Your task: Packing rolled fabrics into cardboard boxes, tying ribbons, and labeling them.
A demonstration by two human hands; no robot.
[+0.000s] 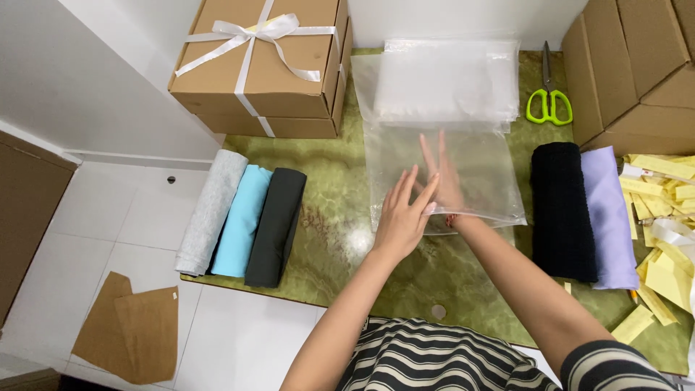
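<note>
Clear plastic is what both hands work on in the head view: a transparent bag (463,177) lies flat on the green marbled bench (333,217), just below a stack of more bags (441,80). The right hand (443,177) is slid inside its mouth, fingers straight and together; the left hand (400,217) rests flat-fingered on the near edge, gripping nothing. The bag looks thin, glossy and empty, so filling seems barely begun. Rolled cloths wait untouched: grey (211,210), light blue (242,221) and black (275,228) on the left, a black roll (561,213) and a lilac roll (609,217) on the right. Green-handled scissors (549,105) lie beyond.
</note>
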